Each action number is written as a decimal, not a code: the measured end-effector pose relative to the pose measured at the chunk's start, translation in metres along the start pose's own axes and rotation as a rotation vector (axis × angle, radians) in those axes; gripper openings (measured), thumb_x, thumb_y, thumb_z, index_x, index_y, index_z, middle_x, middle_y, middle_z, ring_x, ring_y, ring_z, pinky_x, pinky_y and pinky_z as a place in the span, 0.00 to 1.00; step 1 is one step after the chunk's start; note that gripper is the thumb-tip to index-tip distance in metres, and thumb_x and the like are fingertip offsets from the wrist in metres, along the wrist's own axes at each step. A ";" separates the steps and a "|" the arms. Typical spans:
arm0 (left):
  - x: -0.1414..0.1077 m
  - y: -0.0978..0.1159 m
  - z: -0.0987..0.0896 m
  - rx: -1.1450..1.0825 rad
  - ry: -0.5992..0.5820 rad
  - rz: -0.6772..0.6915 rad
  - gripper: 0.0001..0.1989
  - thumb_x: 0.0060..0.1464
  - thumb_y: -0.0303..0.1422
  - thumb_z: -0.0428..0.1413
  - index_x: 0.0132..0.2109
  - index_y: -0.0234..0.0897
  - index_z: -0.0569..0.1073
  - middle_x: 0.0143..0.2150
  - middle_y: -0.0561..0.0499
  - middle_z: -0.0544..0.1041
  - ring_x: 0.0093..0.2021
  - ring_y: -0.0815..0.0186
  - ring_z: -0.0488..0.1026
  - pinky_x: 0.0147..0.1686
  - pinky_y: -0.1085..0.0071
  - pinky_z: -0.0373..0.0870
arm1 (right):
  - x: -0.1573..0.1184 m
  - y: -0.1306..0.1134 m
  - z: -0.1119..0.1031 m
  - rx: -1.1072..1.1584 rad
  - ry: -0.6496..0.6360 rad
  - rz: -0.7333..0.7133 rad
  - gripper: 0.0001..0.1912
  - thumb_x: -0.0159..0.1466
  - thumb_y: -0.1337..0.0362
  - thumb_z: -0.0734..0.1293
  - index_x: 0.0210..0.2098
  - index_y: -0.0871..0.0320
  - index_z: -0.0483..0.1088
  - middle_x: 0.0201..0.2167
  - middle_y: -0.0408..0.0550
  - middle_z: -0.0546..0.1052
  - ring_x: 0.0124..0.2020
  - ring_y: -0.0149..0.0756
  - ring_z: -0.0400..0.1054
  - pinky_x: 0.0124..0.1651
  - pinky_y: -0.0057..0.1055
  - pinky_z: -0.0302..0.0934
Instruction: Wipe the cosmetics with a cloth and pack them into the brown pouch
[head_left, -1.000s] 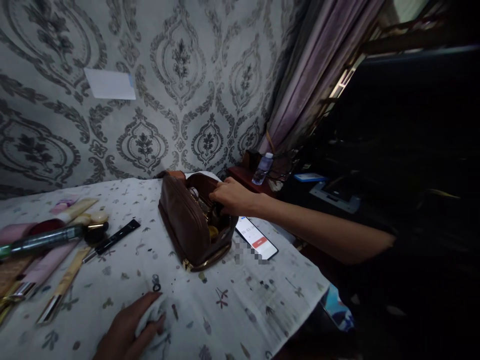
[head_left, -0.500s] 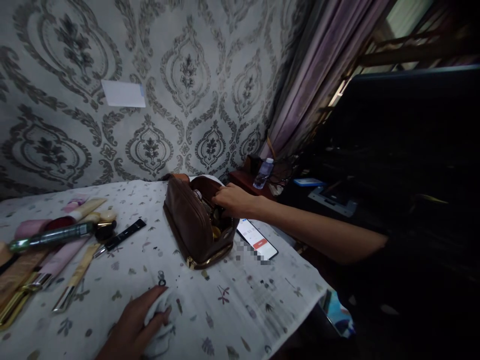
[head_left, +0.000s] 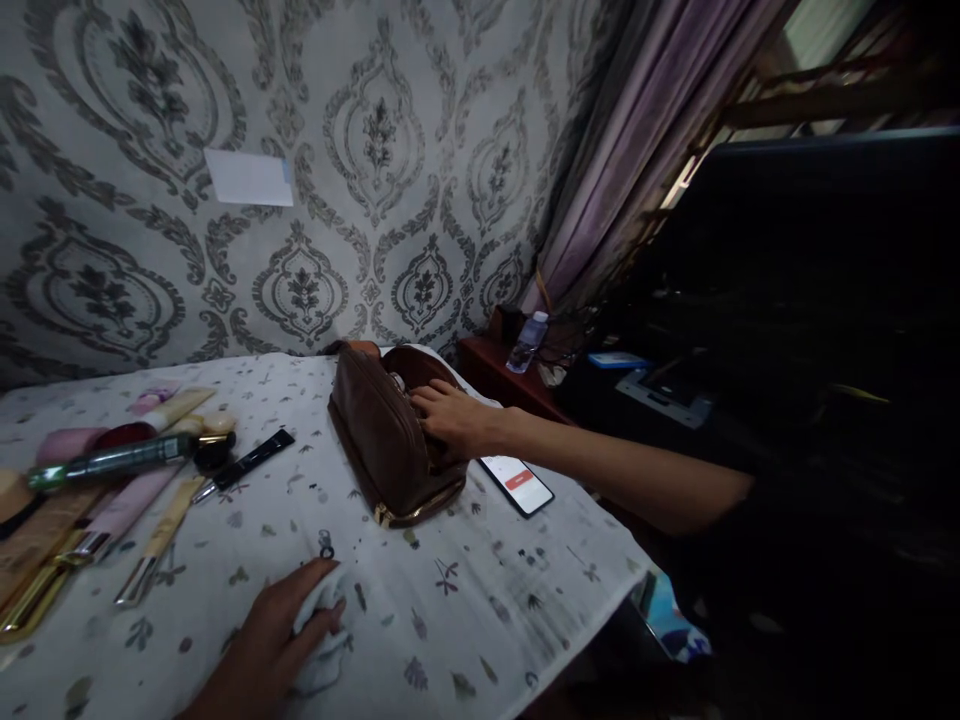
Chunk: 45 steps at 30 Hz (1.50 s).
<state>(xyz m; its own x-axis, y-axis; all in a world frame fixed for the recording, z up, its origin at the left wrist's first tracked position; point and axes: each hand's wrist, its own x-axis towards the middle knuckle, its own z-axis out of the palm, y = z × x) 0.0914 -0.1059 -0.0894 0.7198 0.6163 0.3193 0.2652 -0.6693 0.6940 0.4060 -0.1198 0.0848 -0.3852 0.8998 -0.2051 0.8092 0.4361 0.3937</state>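
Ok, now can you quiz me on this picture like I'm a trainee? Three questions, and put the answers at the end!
1. Which hand is at the open mouth of the brown zip-up cosmetic bag?

2. True or false: the smartphone lies face up with its screen lit.

3. What is on the dark red surface below the purple curtain?
A) a mug
B) a clear bottle
C) a teddy bear

Key:
1. The right hand.
2. True.
3. B.

Bag (head_left: pixel 375 430) on tablecloth (head_left: pixel 375 610); phone (head_left: pixel 525 488) right, cosmetics (head_left: pixel 154 465) left; bottle (head_left: pixel 527 345) behind phone.
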 end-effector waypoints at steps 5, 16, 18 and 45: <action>-0.003 -0.009 0.003 0.012 -0.027 -0.011 0.18 0.58 0.45 0.56 0.52 0.47 0.77 0.47 0.49 0.83 0.44 0.57 0.80 0.44 0.67 0.78 | 0.008 0.003 0.022 0.000 0.022 0.007 0.19 0.63 0.66 0.66 0.52 0.64 0.74 0.58 0.65 0.69 0.61 0.55 0.58 0.62 0.50 0.47; -0.010 -0.018 0.010 0.049 0.004 -0.051 0.19 0.58 0.48 0.54 0.52 0.49 0.77 0.48 0.50 0.82 0.45 0.57 0.80 0.44 0.65 0.79 | 0.002 0.008 0.009 0.019 -0.035 0.012 0.30 0.59 0.65 0.71 0.59 0.65 0.66 0.59 0.65 0.67 0.63 0.54 0.56 0.62 0.47 0.49; -0.009 -0.017 0.011 0.045 0.009 -0.054 0.19 0.58 0.48 0.54 0.52 0.48 0.77 0.48 0.49 0.82 0.45 0.56 0.80 0.44 0.65 0.79 | -0.001 0.014 -0.001 0.031 -0.046 0.039 0.34 0.56 0.62 0.74 0.60 0.65 0.65 0.56 0.63 0.69 0.60 0.52 0.60 0.59 0.44 0.52; 0.013 0.030 -0.006 -0.119 -0.214 -0.178 0.09 0.58 0.34 0.54 0.43 0.38 0.74 0.42 0.49 0.79 0.45 0.60 0.74 0.50 0.67 0.69 | -0.006 0.037 0.006 0.064 0.030 0.169 0.16 0.55 0.76 0.68 0.42 0.58 0.76 0.43 0.58 0.80 0.49 0.48 0.73 0.49 0.41 0.61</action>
<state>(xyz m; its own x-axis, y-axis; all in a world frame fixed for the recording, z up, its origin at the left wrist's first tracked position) 0.1051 -0.1151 -0.0607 0.7910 0.6096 0.0514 0.3313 -0.4975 0.8017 0.4406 -0.1092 0.0952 -0.2534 0.9606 -0.1141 0.8895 0.2778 0.3627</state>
